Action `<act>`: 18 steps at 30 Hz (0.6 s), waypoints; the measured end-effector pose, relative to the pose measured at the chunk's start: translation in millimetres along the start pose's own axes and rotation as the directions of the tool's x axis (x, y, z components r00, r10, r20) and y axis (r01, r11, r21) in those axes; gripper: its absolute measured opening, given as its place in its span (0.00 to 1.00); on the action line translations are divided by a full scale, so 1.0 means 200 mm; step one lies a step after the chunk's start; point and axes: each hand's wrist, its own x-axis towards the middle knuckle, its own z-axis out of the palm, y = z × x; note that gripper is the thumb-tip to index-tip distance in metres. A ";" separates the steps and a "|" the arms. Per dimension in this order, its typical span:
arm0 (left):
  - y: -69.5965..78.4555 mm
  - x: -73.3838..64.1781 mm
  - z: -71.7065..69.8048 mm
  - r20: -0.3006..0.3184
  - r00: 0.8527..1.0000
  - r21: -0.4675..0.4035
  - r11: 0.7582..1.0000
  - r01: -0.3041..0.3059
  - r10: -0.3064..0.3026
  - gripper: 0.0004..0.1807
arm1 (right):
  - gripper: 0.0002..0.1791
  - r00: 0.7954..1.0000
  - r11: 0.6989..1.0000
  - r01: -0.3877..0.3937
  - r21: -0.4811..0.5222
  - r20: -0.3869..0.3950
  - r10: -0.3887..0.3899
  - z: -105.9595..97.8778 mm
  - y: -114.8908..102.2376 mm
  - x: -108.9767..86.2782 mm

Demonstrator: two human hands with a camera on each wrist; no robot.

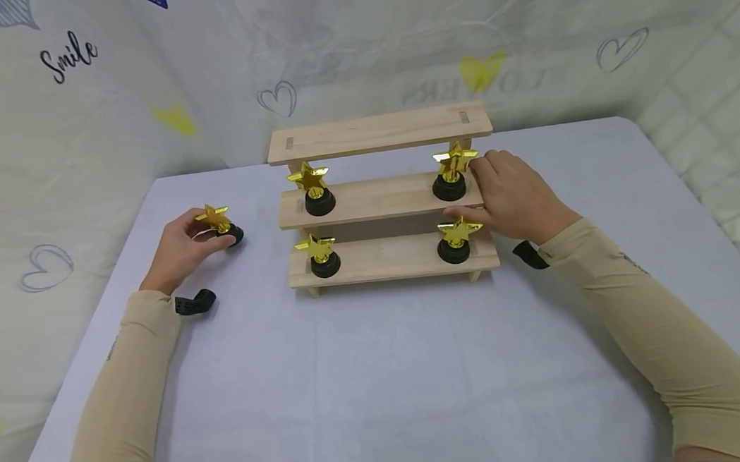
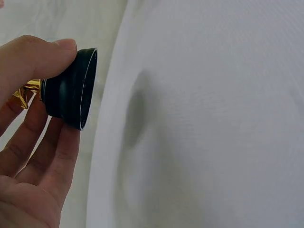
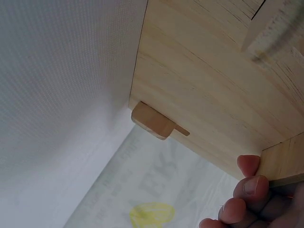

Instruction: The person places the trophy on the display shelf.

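My left hand (image 1: 179, 247) pinches a small trophy (image 1: 215, 217) with a gold star, left of a wooden three-tier shelf (image 1: 377, 196). In the left wrist view, thumb and fingers hold the black round base (image 2: 66, 92), which hangs over the table with its underside facing right. My right hand (image 1: 523, 197) grips the right end of the middle tier, fingers behind and thumb in front. The right wrist view shows its fingertips (image 3: 249, 187) curled at the wood. Similar star trophies stand upright near the tier ends: middle left (image 1: 319, 201), middle right (image 1: 449, 186), lower left (image 1: 325, 263), lower right (image 1: 454, 249).
The shelf's top tier (image 1: 379, 131) carries nothing. A white cloth covers the table (image 1: 385, 371). Behind it hangs a pale curtain (image 1: 359, 55) printed with hearts and words, reaching around both sides. A black wrist camera (image 1: 195, 302) sits on the left sleeve.
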 end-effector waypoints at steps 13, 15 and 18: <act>0.14 -0.03 -0.07 -0.069 0.995 -0.017 0.997 -0.075 0.073 0.25 | 0.42 0.999 1.000 -0.026 0.006 0.030 0.026 0.01 0.00 0.00; 0.17 -0.03 -0.09 -0.078 0.993 -0.026 0.996 -0.090 0.088 0.24 | 0.43 0.999 0.999 -0.031 0.013 0.032 0.031 0.01 0.00 0.00; 0.23 -0.02 -0.11 -0.086 0.990 -0.059 0.991 -0.120 0.114 0.23 | 0.45 0.999 0.999 -0.040 0.018 0.032 0.039 0.01 0.00 0.00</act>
